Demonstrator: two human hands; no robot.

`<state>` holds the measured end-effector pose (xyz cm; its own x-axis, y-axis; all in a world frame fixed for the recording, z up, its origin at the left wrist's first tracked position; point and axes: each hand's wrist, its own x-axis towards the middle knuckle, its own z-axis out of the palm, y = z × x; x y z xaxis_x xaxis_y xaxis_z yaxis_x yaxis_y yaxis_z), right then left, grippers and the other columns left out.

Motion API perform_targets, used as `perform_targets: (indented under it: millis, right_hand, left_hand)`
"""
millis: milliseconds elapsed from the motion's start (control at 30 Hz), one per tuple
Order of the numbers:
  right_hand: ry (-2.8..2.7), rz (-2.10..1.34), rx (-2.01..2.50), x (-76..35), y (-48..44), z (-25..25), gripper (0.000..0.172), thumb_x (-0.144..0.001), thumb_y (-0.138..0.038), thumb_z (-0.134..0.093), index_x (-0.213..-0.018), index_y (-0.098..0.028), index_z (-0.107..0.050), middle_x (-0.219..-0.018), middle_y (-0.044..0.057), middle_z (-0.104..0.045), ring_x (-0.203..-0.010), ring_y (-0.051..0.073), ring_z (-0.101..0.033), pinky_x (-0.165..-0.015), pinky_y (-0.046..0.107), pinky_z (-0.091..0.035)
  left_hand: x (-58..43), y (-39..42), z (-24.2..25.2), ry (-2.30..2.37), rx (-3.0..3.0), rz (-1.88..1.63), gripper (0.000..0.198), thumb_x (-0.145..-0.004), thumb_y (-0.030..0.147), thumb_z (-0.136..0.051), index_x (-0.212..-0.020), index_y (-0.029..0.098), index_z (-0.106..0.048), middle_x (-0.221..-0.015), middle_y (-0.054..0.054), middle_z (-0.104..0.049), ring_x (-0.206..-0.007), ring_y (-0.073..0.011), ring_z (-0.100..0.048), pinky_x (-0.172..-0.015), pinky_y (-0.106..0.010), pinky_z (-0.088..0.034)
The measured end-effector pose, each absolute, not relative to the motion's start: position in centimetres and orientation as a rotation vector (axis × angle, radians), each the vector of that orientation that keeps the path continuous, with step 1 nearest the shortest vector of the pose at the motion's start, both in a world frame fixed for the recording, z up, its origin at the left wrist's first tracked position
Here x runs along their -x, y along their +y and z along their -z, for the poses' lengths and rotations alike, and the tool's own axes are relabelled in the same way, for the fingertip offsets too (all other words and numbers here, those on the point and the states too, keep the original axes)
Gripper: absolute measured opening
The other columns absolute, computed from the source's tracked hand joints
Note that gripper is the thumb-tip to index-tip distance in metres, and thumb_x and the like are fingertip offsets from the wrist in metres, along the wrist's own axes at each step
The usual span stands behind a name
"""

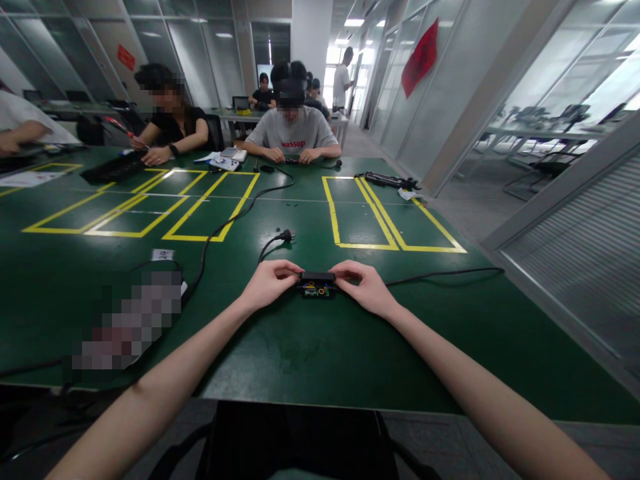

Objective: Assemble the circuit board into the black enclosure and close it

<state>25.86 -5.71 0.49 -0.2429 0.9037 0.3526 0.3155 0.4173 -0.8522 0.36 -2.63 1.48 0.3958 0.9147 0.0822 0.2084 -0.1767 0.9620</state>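
An opened black power adapter (318, 277) rests on the green table in front of me, its casing lifted at the far side. The circuit board (320, 291) shows along its near side, with small coils and components on it. My left hand (273, 285) pinches the adapter's left end between thumb and fingers. At the right end, my right hand (365, 287) grips it the same way. A black power plug (287, 235) lies beyond my left hand on a short cord. From the right end a thin black cable (445, 273) runs off to the right.
Yellow tape rectangles (363, 247) mark the green table (280, 360). A blurred-out object (135, 320) and a long black cord (205, 250) lie left. A folded black tripod-like item (390, 180) is at the far right. Across the table sit a person in grey (295, 133) and another in black (180, 127).
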Motion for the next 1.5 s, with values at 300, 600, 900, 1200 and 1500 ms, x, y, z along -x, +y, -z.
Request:
perform_targets:
  millis: [300,600,900,1200,1500]
  right_hand:
    - [-2.019,-0.581,0.973,-26.0,-6.5,-1.4,0.01,-0.09,-0.028,-0.067,-0.091,-0.022,-0.076,-0.099,0.007,-0.073,-0.091,0.021,-0.071,-0.086,0.039,-0.059]
    - [-2.164,-0.602,1.143,-25.5,-6.6,-0.8,0.023,-0.091,-0.034,-0.07,-0.111,-0.022,-0.071,-0.106,0.008,-0.071,-0.098,0.024,-0.066,-0.088,0.042,-0.056]
    - [-2.228,-0.457,1.053,-25.2,-7.3,-1.4,0.025,-0.091,-0.035,-0.067,-0.112,-0.021,-0.067,-0.106,0.009,-0.068,-0.099,0.024,-0.065,-0.088,0.04,-0.054]
    - [-2.327,-0.2,1.13,-24.6,-7.6,-1.1,0.033,-0.104,-0.039,-0.044,-0.099,-0.021,-0.071,-0.086,0.01,-0.07,-0.082,0.024,-0.061,-0.077,0.038,-0.05]
    - [-1.972,-0.551,1.337,-24.6,-7.5,-1.0,0.021,-0.106,-0.037,-0.034,-0.109,-0.026,-0.052,-0.075,0.0,-0.061,-0.065,0.021,-0.062,-0.065,0.032,-0.046]
  left_hand:
    - [-0.6,-3.5,-2.0,0.985,-1.899,-0.879,0.019,-0.083,0.031,-0.069,-0.088,0.015,-0.077,-0.091,-0.007,-0.079,-0.084,-0.0202,-0.074,-0.084,-0.033,-0.06]
    - [-1.2,-3.9,-2.0,1.037,-2.349,-0.686,0.026,-0.095,0.033,-0.061,-0.112,0.018,-0.075,-0.11,-0.009,-0.075,-0.105,-0.0241,-0.067,-0.096,-0.038,-0.054]
    - [-1.7,-5.0,-2.9,1.048,-2.479,-0.631,0.022,-0.092,0.038,-0.069,-0.103,0.019,-0.071,-0.098,-0.005,-0.07,-0.088,-0.0202,-0.066,-0.08,-0.032,-0.052]
    - [-1.8,-5.6,-2.9,0.946,-2.552,-0.69,0.022,-0.092,0.033,-0.068,-0.108,0.019,-0.066,-0.105,-0.007,-0.071,-0.094,-0.0226,-0.068,-0.083,-0.034,-0.053]
    - [-2.4,-5.2,-1.6,0.868,-2.972,-0.637,0.053,-0.089,0.016,-0.061,-0.141,0.017,-0.053,-0.128,-0.013,-0.068,-0.11,-0.027,-0.064,-0.091,-0.04,-0.049]
